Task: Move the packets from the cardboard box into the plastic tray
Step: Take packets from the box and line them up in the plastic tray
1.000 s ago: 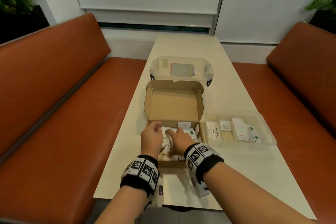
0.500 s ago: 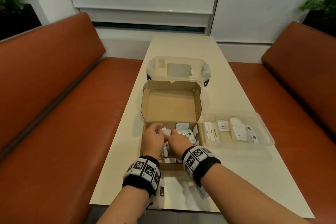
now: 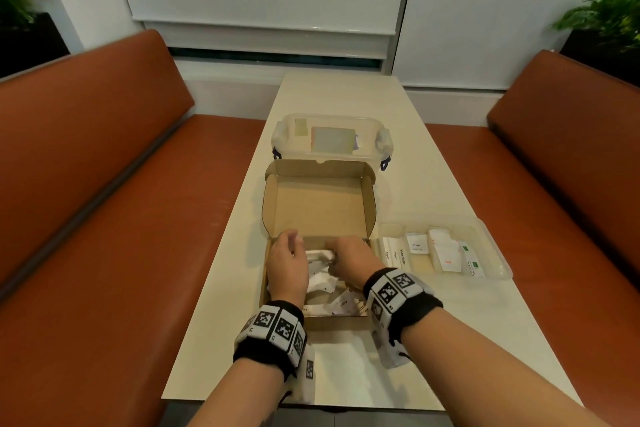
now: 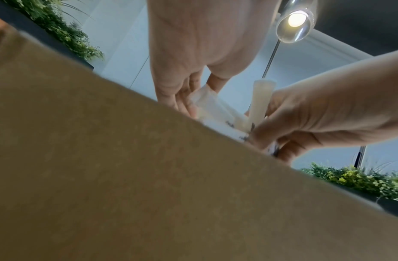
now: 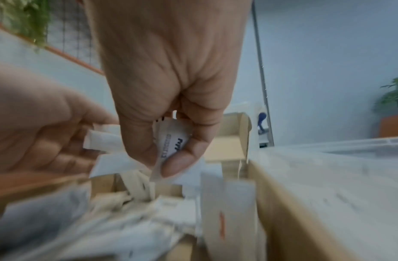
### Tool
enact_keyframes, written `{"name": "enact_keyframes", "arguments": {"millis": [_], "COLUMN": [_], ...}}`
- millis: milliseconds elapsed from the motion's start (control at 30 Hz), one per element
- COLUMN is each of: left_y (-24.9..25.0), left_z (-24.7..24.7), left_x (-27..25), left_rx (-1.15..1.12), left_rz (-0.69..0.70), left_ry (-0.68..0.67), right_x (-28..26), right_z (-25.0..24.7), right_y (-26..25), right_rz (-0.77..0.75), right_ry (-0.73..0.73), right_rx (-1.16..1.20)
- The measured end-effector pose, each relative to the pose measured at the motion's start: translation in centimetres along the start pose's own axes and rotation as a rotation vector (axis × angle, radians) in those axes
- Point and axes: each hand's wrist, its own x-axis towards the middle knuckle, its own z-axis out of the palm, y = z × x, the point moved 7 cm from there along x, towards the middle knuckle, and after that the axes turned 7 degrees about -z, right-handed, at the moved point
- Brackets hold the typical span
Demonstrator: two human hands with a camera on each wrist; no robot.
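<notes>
The head camera is looking forward and down from above along the table [image 3: 408,184], taking in the cardboard box [image 3: 318,204] and both wrists. The left wrist camera is sitting low against the box wall [image 4: 126,167], facing upward past it. The right wrist camera is hovering close inside the box, looking along the right hand [image 5: 171,79]. All three views are sharing the box and both hands.

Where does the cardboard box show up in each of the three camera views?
Head: the cardboard box sits at the picture's centre, lid open, both hands inside it.
Left wrist: its brown wall fills the lower left, blurred.
Right wrist: a flap shows at centre, its side wall at lower right.
Shared landmark: the right hand pinching a white packet.
</notes>
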Motion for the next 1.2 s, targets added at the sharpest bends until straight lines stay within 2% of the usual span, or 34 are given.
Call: {"name": "enact_keyframes", "arguments": {"millis": [133,267,467,567,700,867,1200], "left_y": [0.7,1.2,0.9,0.6,0.9,1.3,1.7], "left_z": [0.6,2.3,2.4,3.0,4.6,5.7,7.0], "left_x": [-0.4,-1.0,-0.9,-0.8,-1.0,-1.3,-0.2], "left_rx": [-0.131,-0.29,-0.42,-0.43,-0.514,-0.624,-0.453], "left_rz": [-0.017,-0.121,-0.191,-0.224,-0.262,-0.303,-0.256], "left_ry": [-0.082,-0.261,-0.228,-0.288,-0.398,-0.422,-0.345], "right_x": [-0.3,-0.3,-0.3,-0.6,-0.9,-0.8,-1.2], "right_z": [-2.5,-2.9,-2.7,-3.2,-3.2,-2.6,-2.2], "right_y": [0.2,0.3,1.1,1.9,1.2,0.4,2.6], "right_rz": [0.011,0.048,0.087,0.115,0.063,0.013,0.069], "right_ry": [0.122,0.109,0.165,0.228,0.125,0.044,0.095], "right_rx": [0.204,0.302,0.417,0.511,0.611,0.648,0.64]}}
